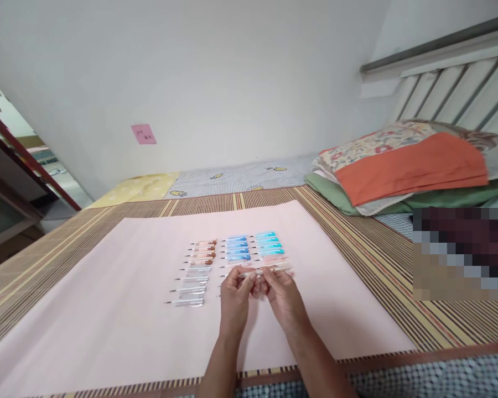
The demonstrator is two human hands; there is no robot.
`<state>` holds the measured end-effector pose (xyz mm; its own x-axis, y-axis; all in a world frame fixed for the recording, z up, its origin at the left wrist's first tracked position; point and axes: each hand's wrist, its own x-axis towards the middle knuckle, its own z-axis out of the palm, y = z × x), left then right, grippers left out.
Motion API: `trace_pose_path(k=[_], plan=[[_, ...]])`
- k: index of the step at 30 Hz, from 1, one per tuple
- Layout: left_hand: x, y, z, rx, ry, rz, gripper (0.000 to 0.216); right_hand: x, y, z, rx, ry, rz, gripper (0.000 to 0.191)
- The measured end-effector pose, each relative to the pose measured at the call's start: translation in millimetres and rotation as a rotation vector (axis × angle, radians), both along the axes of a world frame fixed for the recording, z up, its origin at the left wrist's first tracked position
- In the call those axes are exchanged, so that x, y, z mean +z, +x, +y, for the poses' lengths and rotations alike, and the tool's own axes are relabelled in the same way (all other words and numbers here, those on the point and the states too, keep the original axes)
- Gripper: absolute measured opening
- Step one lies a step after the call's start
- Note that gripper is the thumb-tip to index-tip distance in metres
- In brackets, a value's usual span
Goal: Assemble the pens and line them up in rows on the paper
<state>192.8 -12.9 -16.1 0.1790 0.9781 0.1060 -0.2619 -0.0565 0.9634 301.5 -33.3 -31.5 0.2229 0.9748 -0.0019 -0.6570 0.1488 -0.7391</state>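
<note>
My left hand [238, 287] and my right hand [285, 296] are close together over the pale pink sheet [128, 320]. Between them they pinch a slim, light-coloured pen [259, 272], held roughly level. Around my fingers lie pens in rows, thin tips pointing left. The left column has brown pens [207, 249] at the top and clear pens [195, 289] below. Blue pens [237, 249] make up the middle column, turquoise pens [269, 241] the right one. Pale pink pens [274, 258] lie just beyond my right hand. My hands partly hide the lower pens.
The sheet lies on a striped mat [369, 276] over a bed. Folded bedding with an orange band [419, 166] is piled at the right, near a white slatted headboard [460, 94]. A pink note [143, 134] is stuck to the wall behind. A blurred-out patch covers the right edge.
</note>
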Motion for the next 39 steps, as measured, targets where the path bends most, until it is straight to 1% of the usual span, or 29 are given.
trace_pose_path(k=[5, 7, 10, 13, 15, 17, 20, 22, 24, 25, 26, 27, 29, 31, 32, 33, 35, 36, 37, 39], plan=[[1.8, 4, -1, -0.012, -0.015, -0.006, 0.032, 2.0, -5, 1, 0.023, 0.031, 0.014, 0.046], [2.2, 4, -1, -0.028, -0.03, -0.02, 0.033, 3.3, -6, 1, -0.003, 0.034, -0.009, 0.047], [1.8, 4, -1, -0.053, -0.065, -0.053, 0.036, 4.7, -8, -2, -0.089, 0.022, -0.078, 0.047], [-0.2, 7, -2, -0.019, -0.132, -0.056, 0.047, 5.5, -10, -5, -0.137, 0.019, -0.192, 0.045], [-1.1, 8, -3, 0.022, -0.18, -0.038, 0.057, 5.4, -12, -7, -0.124, 0.021, -0.25, 0.041], [-0.3, 7, -2, 0.017, -0.195, -0.028, 0.061, 4.8, -12, -7, -0.114, 0.016, -0.245, 0.04], [4.1, 3, 0, -0.064, -0.174, -0.096, 0.054, 3.8, -9, -4, -0.099, -0.001, -0.127, 0.044], [7.0, 0, 2, -0.117, -0.134, -0.136, 0.051, 3.5, -6, -2, -0.097, -0.021, -0.029, 0.043], [8.0, -3, 4, -0.151, -0.08, -0.125, 0.051, 3.5, -3, -1, -0.107, -0.044, 0.049, 0.04], [7.6, -4, 5, -0.152, -0.062, -0.107, 0.046, 3.4, -2, -1, -0.112, -0.055, 0.069, 0.039], [6.8, -4, 5, -0.132, -0.054, -0.081, 0.039, 3.3, -1, -1, -0.113, -0.062, 0.075, 0.038], [5.6, -4, 6, -0.09, -0.057, -0.047, 0.035, 3.1, -1, -1, -0.107, -0.063, 0.066, 0.038], [3.7, -4, 6, 0.021, -0.091, 0.036, 0.049, 3.0, -2, -2, -0.087, -0.052, 0.03, 0.036], [3.5, -4, 5, 0.081, -0.122, 0.073, 0.06, 3.0, -3, -3, -0.076, -0.046, 0.011, 0.034], [4.2, -5, 5, 0.07, -0.126, 0.054, 0.06, 3.1, -3, -2, -0.076, -0.046, 0.015, 0.034], [5.4, -6, 4, 0.031, -0.121, 0.015, 0.056, 3.1, -3, -2, -0.076, -0.049, 0.026, 0.034], [7.7, -7, 4, -0.08, -0.093, -0.057, 0.047, 3.1, -3, -2, -0.089, -0.055, 0.06, 0.035], [8.4, -8, 4, -0.123, -0.083, -0.078, 0.047, 3.0, -3, -2, -0.094, -0.058, 0.07, 0.035], [8.5, -8, 5, -0.145, -0.079, -0.085, 0.045, 2.9, -3, -2, -0.096, -0.061, 0.07, 0.036], [6.8, -7, 6, -0.12, -0.084, -0.057, 0.039, 2.9, -3, -2, -0.09, -0.065, 0.043, 0.036]])
